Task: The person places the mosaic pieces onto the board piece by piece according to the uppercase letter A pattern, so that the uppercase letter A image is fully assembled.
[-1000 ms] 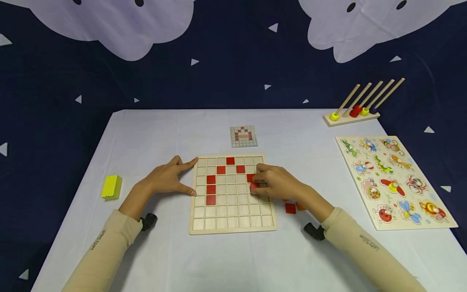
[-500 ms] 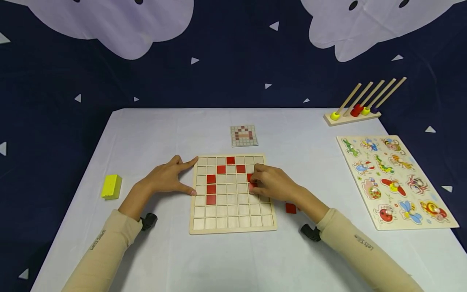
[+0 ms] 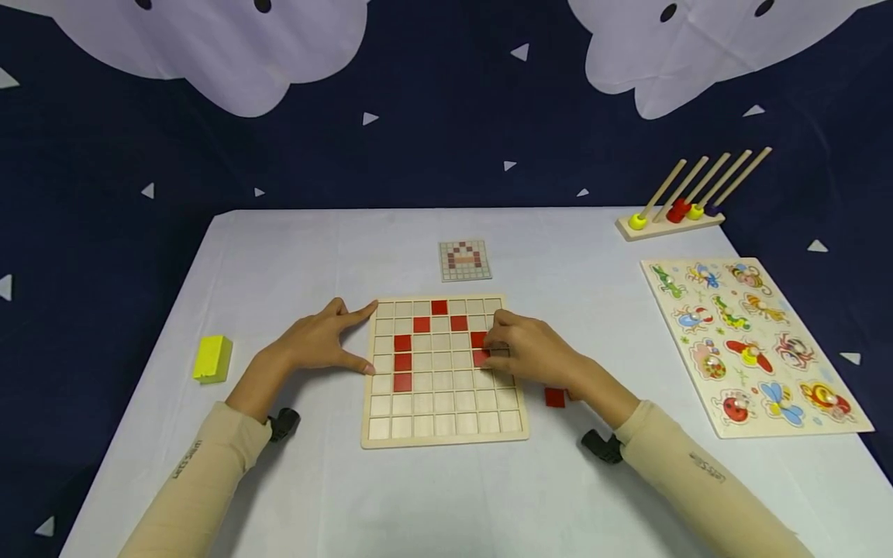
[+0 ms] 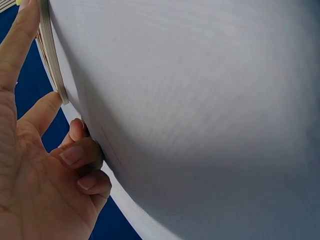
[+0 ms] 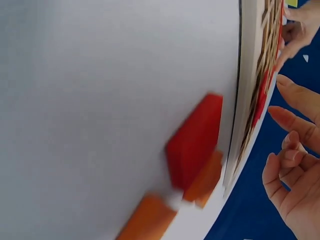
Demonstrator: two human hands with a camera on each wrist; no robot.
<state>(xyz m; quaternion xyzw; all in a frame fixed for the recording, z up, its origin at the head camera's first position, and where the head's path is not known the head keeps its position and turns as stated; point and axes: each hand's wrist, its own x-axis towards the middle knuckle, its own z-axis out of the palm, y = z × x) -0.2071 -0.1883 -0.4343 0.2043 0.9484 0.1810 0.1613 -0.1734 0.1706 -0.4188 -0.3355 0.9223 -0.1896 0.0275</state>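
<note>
A wooden grid board (image 3: 445,425) lies on the table, with several red square tiles (image 3: 402,362) in its cells. My left hand (image 3: 319,339) is spread at the board's left side. Its index fingertip touches the upper left corner and its thumb the left edge; the other fingers are curled. My right hand (image 3: 533,349) hovers over the board's right part, beside a red tile (image 3: 479,358) in a cell under another red one. In the right wrist view, its thumb and index fingertips (image 5: 284,80) stand apart, holding nothing. The hand hides some right-hand cells.
Loose red (image 3: 555,397) and orange tiles (image 5: 149,217) lie right of the board. A small patterned card (image 3: 465,260) is behind it. At left stands a yellow block (image 3: 212,359). An insect puzzle board (image 3: 753,349) and a peg stand with beads (image 3: 671,228) are at right.
The red tile at my right fingertips has settled into its cell, and the fingers have come off it, staying close above. My left hand has stayed in place.
</note>
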